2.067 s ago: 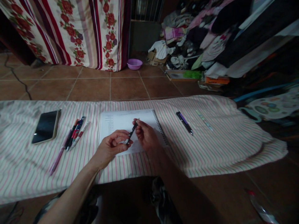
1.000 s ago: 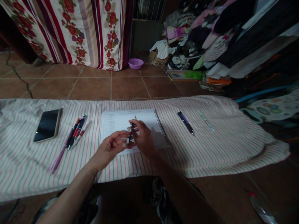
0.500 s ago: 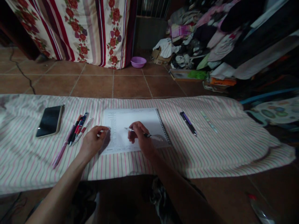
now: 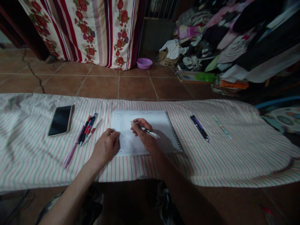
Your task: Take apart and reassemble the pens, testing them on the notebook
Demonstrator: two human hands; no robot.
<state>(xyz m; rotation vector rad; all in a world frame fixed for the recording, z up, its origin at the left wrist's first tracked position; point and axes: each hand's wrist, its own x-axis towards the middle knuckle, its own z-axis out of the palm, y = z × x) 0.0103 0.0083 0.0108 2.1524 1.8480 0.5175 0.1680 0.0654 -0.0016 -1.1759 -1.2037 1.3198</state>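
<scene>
A spiral notebook (image 4: 157, 118) lies open on the striped cloth, with a printed column along its left side and a mostly blank white page. Over that page my right hand (image 4: 143, 132) grips a black-and-white pen (image 4: 152, 133), its tip pointing up and left. I cannot tell whether the tip touches the paper. My left hand (image 4: 106, 146) rests at the notebook's left edge, fingers curled in and thumb towards the page; what they hold, if anything, is hidden. Several pens (image 4: 87, 129) lie in a bunch left of this hand, beside a longer pink pen (image 4: 71, 153).
A phone (image 4: 61, 120) lies at the left of the striped cloth (image 4: 234, 159). To the notebook's right are a purple-and-black pen (image 4: 199, 128) and a pale green pen (image 4: 222, 127). Beyond, a purple basin (image 4: 144, 63) stands on the tiled floor near piled clothes (image 4: 194, 37).
The view has shifted, so everything appears further right. My right hand has raised the pen's tip towards the page's upper left. My left hand's fingers have curled further in.
</scene>
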